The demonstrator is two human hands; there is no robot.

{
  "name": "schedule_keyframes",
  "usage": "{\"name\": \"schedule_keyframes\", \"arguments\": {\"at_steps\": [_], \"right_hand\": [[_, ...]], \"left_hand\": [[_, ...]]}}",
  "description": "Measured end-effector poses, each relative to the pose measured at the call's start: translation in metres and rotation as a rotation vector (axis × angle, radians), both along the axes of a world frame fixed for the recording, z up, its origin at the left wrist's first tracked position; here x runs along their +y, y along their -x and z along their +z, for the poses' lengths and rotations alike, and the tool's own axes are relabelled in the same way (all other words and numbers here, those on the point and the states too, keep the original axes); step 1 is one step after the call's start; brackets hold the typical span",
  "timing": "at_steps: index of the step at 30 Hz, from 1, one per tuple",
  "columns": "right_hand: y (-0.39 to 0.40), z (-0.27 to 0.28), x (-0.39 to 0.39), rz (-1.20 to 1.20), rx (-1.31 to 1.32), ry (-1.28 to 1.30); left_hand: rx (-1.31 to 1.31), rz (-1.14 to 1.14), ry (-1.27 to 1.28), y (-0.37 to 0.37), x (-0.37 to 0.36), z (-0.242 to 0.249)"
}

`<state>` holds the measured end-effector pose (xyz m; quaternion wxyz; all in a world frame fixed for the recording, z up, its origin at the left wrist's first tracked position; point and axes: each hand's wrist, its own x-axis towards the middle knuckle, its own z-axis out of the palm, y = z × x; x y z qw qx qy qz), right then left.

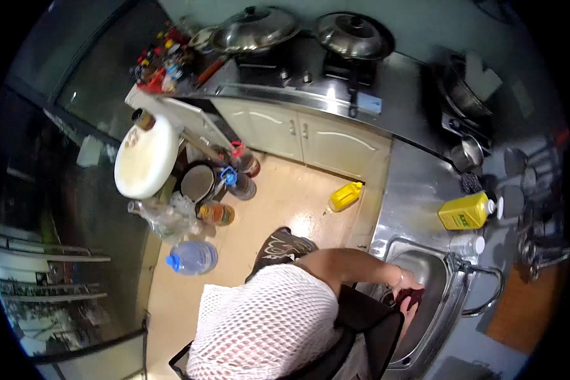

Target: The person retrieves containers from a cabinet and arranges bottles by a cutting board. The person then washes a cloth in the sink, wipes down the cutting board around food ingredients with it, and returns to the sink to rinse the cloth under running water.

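Both hands are over the sink [434,304] at the lower right. My left hand [406,282] comes in from the upper side, its fingers closed on a small dark red cloth-like bundle [412,296]. Below it, my right hand [409,310] grips the same bundle from the other side. Its exact kind is hard to make out, since the fingers cover part of it. Beside the hands, the drain [388,296] shows partly at the bottom of the basin. The curved faucet [495,291] stands at the sink's far edge.
On the steel counter are a yellow AXE detergent bottle [463,212] and a white container [467,244] by the sink's corner. A yellow bottle [345,197] and a large water jug [194,258] are on the floor. Two lidded pans [254,30] sit on the stove.
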<state>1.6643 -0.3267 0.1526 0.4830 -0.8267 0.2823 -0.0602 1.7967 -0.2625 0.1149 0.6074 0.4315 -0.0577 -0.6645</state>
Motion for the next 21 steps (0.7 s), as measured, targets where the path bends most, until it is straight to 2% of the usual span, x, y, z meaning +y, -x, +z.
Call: {"name": "schedule_keyframes", "arguments": {"at_steps": [1,2,3,4,6,8,10,11,12,13,14,17,18,20,21], "right_hand": [[-0.005,0.002,0.004,0.055,-0.018,0.019],[-0.017,0.012,0.017,0.174,-0.037,0.255],[-0.028,0.024,0.034,0.114,-0.111,-0.118],[-0.049,0.052,0.065,0.045,-0.175,-0.492],[-0.078,0.052,0.093,0.052,-0.2,-0.526],[-0.112,0.055,0.139,0.096,-0.194,-0.642],[-0.139,0.041,0.159,0.215,-0.129,-0.546],[-0.154,0.04,0.184,0.178,-0.181,-0.556],[-0.172,0.039,0.212,0.14,-0.245,-0.57],[-0.187,0.044,0.237,0.116,-0.3,-0.694],[-0.204,0.042,0.264,0.102,-0.382,-0.709],[-0.241,0.019,0.345,0.102,-0.106,-0.906],[-0.25,0.01,0.382,0.07,0.025,-0.987],[-0.271,-0.013,0.457,0.288,0.252,-1.189],[-0.285,-0.02,0.495,0.349,0.31,-1.192]], "left_hand": [[-0.033,0.013,0.2,-0.012,0.013,-0.022],[-0.153,0.171,0.102,-0.022,0.05,0.008],[-0.164,0.22,0.126,-0.031,0.064,-0.016],[-0.177,0.393,0.136,-0.037,0.102,0.014],[-0.191,0.502,0.228,-0.054,0.155,0.007],[-0.276,0.639,0.155,-0.066,0.223,0.022],[-0.355,0.82,0.104,-0.077,0.287,0.02],[-0.328,0.942,0.255,-0.082,0.322,0.014],[-0.63,1.085,0.126,-0.087,0.354,0.009],[-0.623,1.223,0.058,-0.091,0.39,0.011],[-0.622,1.202,-0.019,-0.094,0.437,0.017],[-0.718,1.106,-0.248,-0.1,0.55,0.016],[-0.436,1.32,-0.002,-0.104,0.565,0.005],[-0.395,1.313,-0.198,-0.105,0.623,0.015],[-0.647,1.189,-0.341,-0.105,0.654,0.011]]}}
